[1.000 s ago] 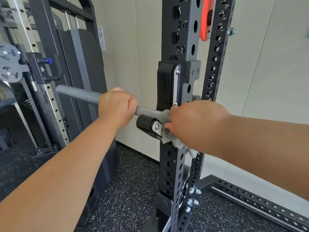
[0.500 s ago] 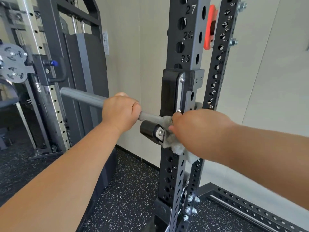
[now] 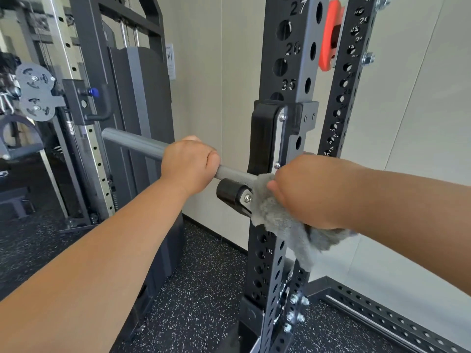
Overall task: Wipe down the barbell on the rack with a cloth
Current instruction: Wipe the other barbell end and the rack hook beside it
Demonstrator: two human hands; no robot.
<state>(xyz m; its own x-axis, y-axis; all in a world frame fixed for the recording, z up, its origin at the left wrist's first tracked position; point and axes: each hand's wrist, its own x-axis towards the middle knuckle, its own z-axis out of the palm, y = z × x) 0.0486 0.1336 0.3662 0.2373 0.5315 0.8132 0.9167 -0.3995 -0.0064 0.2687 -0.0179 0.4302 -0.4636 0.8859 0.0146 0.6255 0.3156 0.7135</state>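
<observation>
A grey barbell (image 3: 132,142) runs from the upper left down to the black J-hook (image 3: 263,138) on the rack upright (image 3: 288,59). My left hand (image 3: 190,163) is closed around the bar just left of the hook. Right of it, my right hand (image 3: 303,192) grips a fluffy grey cloth (image 3: 283,225), pressed on the bar where it meets the hook. A loose end of the cloth hangs below my wrist. The bar under the cloth is hidden.
A black roller (image 3: 228,193) sticks out below the bar at the hook. A second perforated upright (image 3: 346,80) with an orange part (image 3: 328,34) stands behind. A cable machine (image 3: 84,103) with a pulley is at left. The floor (image 3: 198,289) is speckled black rubber.
The view has shifted slightly, so the rack sits lower in frame. More of the cloth hangs loose under my right wrist. Both hands stay where they were on the bar.
</observation>
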